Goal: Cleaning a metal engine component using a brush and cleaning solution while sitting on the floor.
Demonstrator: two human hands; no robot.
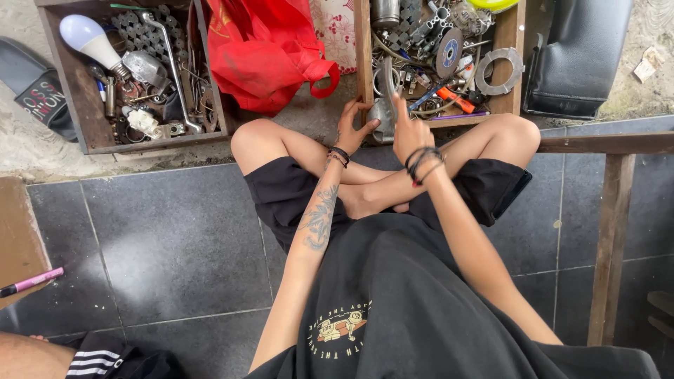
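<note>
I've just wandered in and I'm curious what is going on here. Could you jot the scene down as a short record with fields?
Posture: a person sits cross-legged on dark floor tiles
Left hand: touches a grey metal part
Right hand: holds the same metal part upright
Ahead: wooden box of metal parts, with a flat metal ring
Far left: second wooden box with a light bulb
Between the boxes: red bag
Left edge: pink pen

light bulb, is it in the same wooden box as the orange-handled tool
No, the light bulb lies in the left wooden box, while the orange-handled tool lies in the right wooden box.
</note>
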